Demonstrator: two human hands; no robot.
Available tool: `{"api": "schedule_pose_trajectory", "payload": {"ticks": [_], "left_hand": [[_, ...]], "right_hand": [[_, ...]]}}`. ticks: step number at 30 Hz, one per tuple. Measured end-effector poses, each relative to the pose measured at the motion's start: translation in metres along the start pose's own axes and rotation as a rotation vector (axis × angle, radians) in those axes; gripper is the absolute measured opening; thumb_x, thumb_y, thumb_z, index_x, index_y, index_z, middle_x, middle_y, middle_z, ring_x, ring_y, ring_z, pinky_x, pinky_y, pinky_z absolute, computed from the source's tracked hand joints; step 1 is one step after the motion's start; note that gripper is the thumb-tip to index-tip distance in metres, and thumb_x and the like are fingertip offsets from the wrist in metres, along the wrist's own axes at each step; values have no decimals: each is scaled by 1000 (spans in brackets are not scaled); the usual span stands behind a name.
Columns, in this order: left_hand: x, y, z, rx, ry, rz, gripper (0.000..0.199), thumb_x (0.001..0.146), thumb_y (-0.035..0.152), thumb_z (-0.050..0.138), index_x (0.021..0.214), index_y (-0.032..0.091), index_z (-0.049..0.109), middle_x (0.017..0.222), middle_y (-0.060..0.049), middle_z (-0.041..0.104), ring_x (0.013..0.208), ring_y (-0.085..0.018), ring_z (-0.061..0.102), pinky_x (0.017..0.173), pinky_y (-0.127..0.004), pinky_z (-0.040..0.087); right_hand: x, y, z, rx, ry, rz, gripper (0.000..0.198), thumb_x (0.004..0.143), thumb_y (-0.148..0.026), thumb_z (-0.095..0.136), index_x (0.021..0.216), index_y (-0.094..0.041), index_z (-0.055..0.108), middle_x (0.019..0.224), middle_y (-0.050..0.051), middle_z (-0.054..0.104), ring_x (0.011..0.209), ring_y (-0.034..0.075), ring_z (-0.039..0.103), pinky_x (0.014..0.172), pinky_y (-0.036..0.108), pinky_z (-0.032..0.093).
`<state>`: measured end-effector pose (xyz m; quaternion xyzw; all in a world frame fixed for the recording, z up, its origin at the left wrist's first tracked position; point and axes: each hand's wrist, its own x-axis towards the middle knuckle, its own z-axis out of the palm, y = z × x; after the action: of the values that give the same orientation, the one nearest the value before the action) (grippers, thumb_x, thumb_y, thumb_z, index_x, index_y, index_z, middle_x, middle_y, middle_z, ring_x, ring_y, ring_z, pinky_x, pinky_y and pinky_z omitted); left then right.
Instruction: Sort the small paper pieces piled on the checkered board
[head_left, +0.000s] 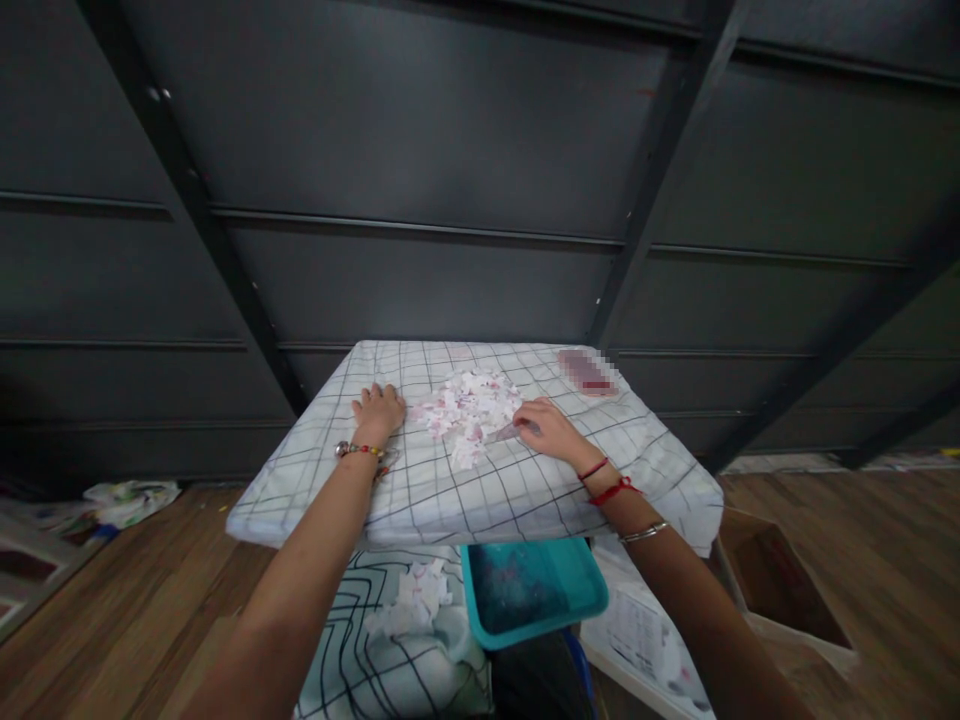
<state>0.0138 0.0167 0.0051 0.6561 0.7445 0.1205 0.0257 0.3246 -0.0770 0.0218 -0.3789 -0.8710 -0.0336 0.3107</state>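
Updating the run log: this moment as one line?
left hand: resting on cloth | right hand: holding flat piece | scraps: heaped between hands | tub: below cloth edge

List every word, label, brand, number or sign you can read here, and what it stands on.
No text can be read.
White printed item beside the teal tray: lines of print, too small and blurred.
Paper scraps on the checked cloth: faint marks, illegible.
Reddish item at the far right of the cloth: pixelated, nothing legible.

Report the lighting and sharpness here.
Head view: the wall is dark, the checked cloth much brighter; head view: the print on the paper scraps is too small to read; head view: a reddish patch on the cloth is pixelated.
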Motion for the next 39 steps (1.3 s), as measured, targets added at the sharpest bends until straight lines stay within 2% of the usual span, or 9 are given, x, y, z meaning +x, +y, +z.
{"api": "schedule_pose_trajectory", "payload": {"ticks": [6,10,14,17,20,24,29,34,39], "left_hand": [[0,0,-4,30,-45,6,53,89,34,22,133,13,43,149,-17,27,135,-33,24,104,-54,25],[-1,1,-4,28,-29,17,53,89,35,22,132,13,44,148,-18,28,135,-34,25,103,-55,25],[-3,2,-4,30,-24,10,51,89,34,22,129,13,46,147,-18,29,134,-33,26,103,-54,26],[-4,2,-3,35,-5,17,50,90,34,22,128,13,47,147,-18,30,134,-34,28,102,-54,26],[-3,1,-2,27,-2,24,50,89,34,23,128,13,46,147,-18,30,133,-34,28,103,-54,26],[-2,-2,0,12,9,20,51,89,35,22,129,14,46,148,-17,29,135,-34,24,104,-55,23],[0,-10,2,-18,15,-7,55,89,37,18,135,18,40,151,-12,23,138,-36,15,106,-61,15],[4,-10,4,-21,-33,-28,57,89,38,18,139,19,36,152,-11,21,138,-36,14,105,-62,15],[3,-8,5,-1,-19,-35,57,88,38,18,138,20,38,152,-11,20,137,-36,15,104,-63,14]], "right_hand": [[0,0,0,3,6,6,17,76,-10,48,84,-19,60,84,5,66,83,19,59,81,35,40],[0,-2,1,0,-3,0,17,72,-9,50,80,-19,60,81,4,65,81,19,58,80,34,40],[1,-4,0,5,11,-7,17,75,-10,48,82,-19,60,83,5,66,83,19,59,81,33,40],[2,-5,-1,-5,-31,-15,14,74,-10,49,79,-19,60,78,4,64,78,18,58,81,33,39],[2,-6,-1,-8,-18,-19,11,73,-11,50,75,-19,58,73,3,62,73,18,57,78,32,39],[1,-5,0,-10,-1,-24,13,74,-12,49,78,-19,59,78,4,64,78,18,57,79,33,39],[1,-4,0,-7,-40,-26,12,72,-11,49,73,-19,58,72,2,61,72,18,56,77,32,39],[1,-4,1,-7,-12,-23,16,73,-11,47,79,-19,59,79,4,64,78,18,57,79,33,38],[1,-3,3,-30,-23,-26,11,72,-12,49,73,-19,58,71,2,61,71,18,55,76,32,38]]}}
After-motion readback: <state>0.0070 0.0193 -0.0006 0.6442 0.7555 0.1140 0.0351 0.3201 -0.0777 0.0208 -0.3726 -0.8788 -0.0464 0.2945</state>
